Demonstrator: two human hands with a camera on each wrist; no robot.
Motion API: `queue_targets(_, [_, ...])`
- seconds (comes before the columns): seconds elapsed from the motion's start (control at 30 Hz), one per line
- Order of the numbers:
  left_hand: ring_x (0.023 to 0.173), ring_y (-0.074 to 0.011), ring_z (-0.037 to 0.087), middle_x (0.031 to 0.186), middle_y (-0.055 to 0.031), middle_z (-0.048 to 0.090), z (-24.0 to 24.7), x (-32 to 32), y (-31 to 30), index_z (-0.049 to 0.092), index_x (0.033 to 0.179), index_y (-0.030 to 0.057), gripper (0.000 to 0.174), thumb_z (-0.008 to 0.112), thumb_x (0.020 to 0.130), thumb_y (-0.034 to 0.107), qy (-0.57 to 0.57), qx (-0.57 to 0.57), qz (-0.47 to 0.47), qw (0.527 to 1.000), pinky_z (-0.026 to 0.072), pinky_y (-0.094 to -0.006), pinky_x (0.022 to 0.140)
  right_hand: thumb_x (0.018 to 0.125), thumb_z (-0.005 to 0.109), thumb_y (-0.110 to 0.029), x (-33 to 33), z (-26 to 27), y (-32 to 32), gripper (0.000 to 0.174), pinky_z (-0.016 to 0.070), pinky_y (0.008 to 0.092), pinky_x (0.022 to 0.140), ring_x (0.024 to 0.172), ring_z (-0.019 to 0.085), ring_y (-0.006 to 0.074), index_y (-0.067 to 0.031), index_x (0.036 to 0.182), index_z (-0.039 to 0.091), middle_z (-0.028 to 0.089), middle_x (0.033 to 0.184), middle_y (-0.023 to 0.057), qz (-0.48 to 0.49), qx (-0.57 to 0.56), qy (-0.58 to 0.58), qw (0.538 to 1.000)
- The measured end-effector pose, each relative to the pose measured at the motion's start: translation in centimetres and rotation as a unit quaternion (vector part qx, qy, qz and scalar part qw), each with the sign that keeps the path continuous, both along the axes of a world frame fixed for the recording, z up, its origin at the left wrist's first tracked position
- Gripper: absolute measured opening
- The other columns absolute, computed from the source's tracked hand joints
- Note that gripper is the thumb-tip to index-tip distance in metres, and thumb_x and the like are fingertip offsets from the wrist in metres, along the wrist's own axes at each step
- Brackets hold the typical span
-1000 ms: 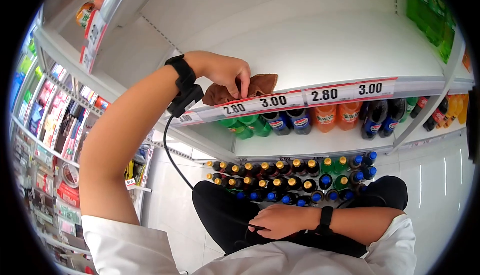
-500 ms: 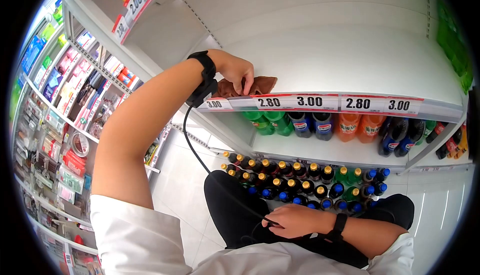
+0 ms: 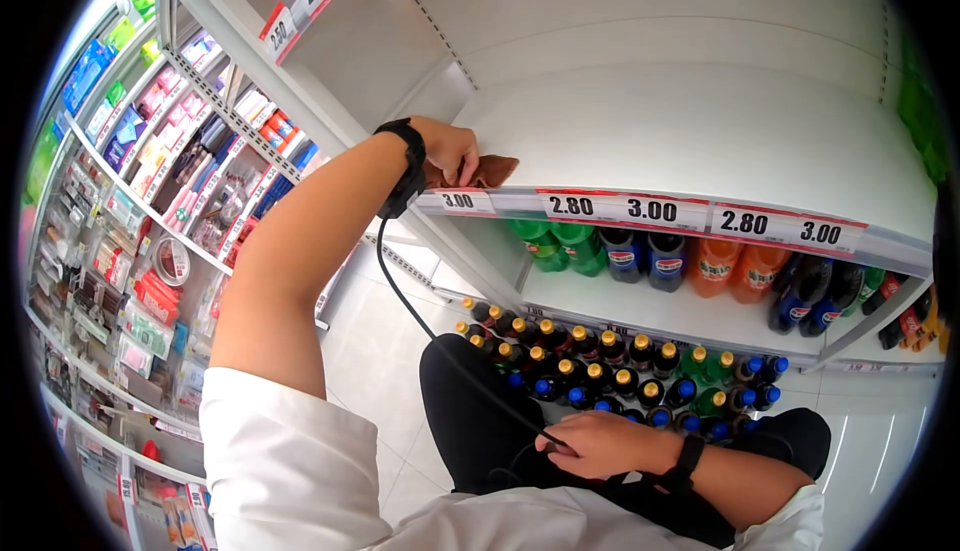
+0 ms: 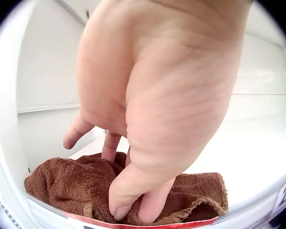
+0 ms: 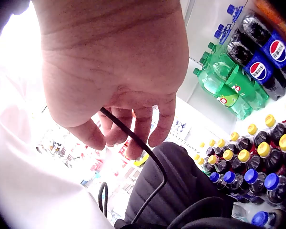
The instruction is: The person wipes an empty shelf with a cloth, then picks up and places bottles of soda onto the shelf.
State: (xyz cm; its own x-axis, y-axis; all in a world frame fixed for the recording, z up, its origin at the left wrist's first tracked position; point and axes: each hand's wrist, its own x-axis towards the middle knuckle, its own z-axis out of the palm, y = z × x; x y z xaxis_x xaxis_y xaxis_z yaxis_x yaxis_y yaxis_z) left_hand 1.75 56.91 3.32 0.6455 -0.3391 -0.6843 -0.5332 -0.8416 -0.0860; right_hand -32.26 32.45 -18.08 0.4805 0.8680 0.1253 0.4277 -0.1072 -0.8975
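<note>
My left hand [image 3: 450, 151] is at the left end of the white shelf [image 3: 640, 121], gripping a brown towelling cloth [image 4: 66, 183]. In the left wrist view the thumb and a fingertip dig into the cloth at the front edge, and other fingers spread over its back part. The cloth lies bunched on the shelf, right behind the price strip [image 3: 650, 213]. Over my lap, my right hand [image 3: 600, 443] loosely holds a black cable [image 5: 148, 155]. In the right wrist view the cable runs out past the thumb, with the fingers bent beside it.
Green, cola and orange soda bottles [image 3: 715, 263] stand on the shelf below. Rows of bottles with yellow and blue caps [image 5: 271, 181] stand low in front of my knees. A white upright [image 3: 270, 66] bounds the shelf on the left, and another rack of packaged goods [image 3: 150, 281] lies beyond.
My left hand and the cloth have slid left along the shelf's front edge, to the leftmost price label. The head view has turned left. The right hand stays over the lap with the cable.
</note>
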Motion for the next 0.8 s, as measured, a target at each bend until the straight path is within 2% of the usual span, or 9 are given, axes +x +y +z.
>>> queue_targets(0.07, [0.078,-0.0198,0.064,0.085,-0.0093,0.069,-0.4,0.4,2.0,0.074,0.08,0.0005,0.016,0.072,0.065,-0.006,-0.006,-0.008,0.034,0.999,0.0511,-0.0313,0.067,0.087,0.055,-0.016,0.0,0.0,0.0,0.02,0.05,0.0423,0.075,0.081,0.063,0.0331,-0.0063,0.104,0.062,0.063,0.082,0.0142,-0.001,0.0,0.005,1.0])
queue_targets(0.13, [0.073,-0.0194,0.064,0.08,-0.0071,0.071,-0.9,0.9,3.9,0.074,0.083,0.0059,0.019,0.07,0.067,-0.004,-0.039,-0.064,-0.052,0.996,0.0505,-0.0319,0.064,0.087,0.056,-0.015,0.0,-0.3,0.1,0.02,0.0499,0.0418,0.073,0.079,0.062,0.0329,-0.0065,0.104,0.062,0.062,0.08,0.014,-0.009,0.0,0.0,1.0])
queue_targets(0.17, [0.078,-0.0234,0.064,0.085,-0.011,0.066,-1.2,1.0,4.4,0.072,0.072,0.0005,0.015,0.075,0.058,-0.005,-0.054,-0.082,-0.022,0.995,0.0514,-0.0324,0.067,0.087,0.056,-0.015,0.0,-0.3,0.0,0.02,0.0499,0.0418,0.073,0.079,0.062,0.0329,-0.0065,0.104,0.062,0.062,0.08,0.014,-0.008,-0.001,-0.001,1.0])
queue_targets(0.3, [0.081,-0.0275,0.063,0.086,-0.0119,0.064,-1.8,1.1,6.5,0.07,0.07,0.0028,0.014,0.076,0.058,-0.001,-0.087,-0.103,-0.011,0.991,0.051,-0.0346,0.07,0.087,0.057,-0.015,0.0,-0.3,0.0,0.02,0.0497,0.0414,0.072,0.078,0.062,0.0319,-0.0065,0.104,0.062,0.061,0.079,0.0128,-0.019,0.0,-0.001,1.0])
queue_targets(0.37, [0.084,-0.0333,0.06,0.09,-0.0137,0.061,-2.1,-0.2,7.2,0.065,0.069,0.0056,0.015,0.075,0.06,0.001,-0.215,-0.145,-0.176,0.95,0.0497,-0.0376,0.073,0.087,0.057,-0.015,-0.1,-0.5,0.1,0.02,0.0497,0.0412,0.072,0.078,0.062,0.0316,-0.0064,0.104,0.062,0.061,0.079,0.0124,-0.022,0.002,-0.008,1.0])
queue_targets(0.53, [0.095,-0.0386,0.057,0.103,-0.0135,0.057,-2.5,-2.2,8.2,0.056,0.078,0.0104,0.017,0.07,0.07,0.004,-0.312,-0.109,-0.14,0.933,0.048,-0.0436,0.082,0.087,0.057,-0.015,-0.4,-0.3,0.1,0.02,0.0488,0.0411,0.07,0.077,0.061,0.031,-0.0063,0.104,0.061,0.06,0.079,0.012,-0.008,0.003,-0.014,1.0])
queue_targets(0.63, [0.095,-0.0392,0.056,0.102,-0.0171,0.056,-1.4,-4.3,7.0,0.053,0.081,0.007,0.016,0.058,0.074,-0.007,-0.444,-0.26,-0.013,0.857,0.047,-0.0447,0.08,0.087,0.057,-0.016,-0.7,-0.5,0.1,0.02,0.0484,0.0409,0.069,0.076,0.061,0.0303,-0.0063,0.104,0.061,0.06,0.08,0.0116,-0.006,-0.002,-0.019,1.0])
queue_targets(0.73, [0.095,-0.0402,0.054,0.106,-0.0181,0.055,1.2,-6.3,5.6,0.05,0.082,0.004,0.015,0.055,0.073,-0.007,-0.515,-0.383,-0.046,0.765,0.0458,-0.0453,0.079,0.087,0.058,-0.018,-0.7,-0.2,0.0,0.024,0.0491,0.0393,0.068,0.076,0.061,0.0282,-0.0066,0.108,0.061,0.06,0.079,0.0104,-0.015,-0.005,-0.006,1.0])
queue_targets(0.8, [0.094,-0.0405,0.053,0.109,-0.0187,0.054,2.9,-9.3,3.8,0.047,0.083,0.0026,0.016,0.052,0.073,-0.009,-0.535,-0.401,-0.071,0.74,0.0453,-0.0441,0.078,0.087,0.059,-0.018,-0.4,0.1,-0.2,0.03,0.0505,0.0374,0.072,0.079,0.063,0.0267,-0.0075,0.115,0.061,0.062,0.085,0.0084,-0.023,-0.019,0.006,1.0])
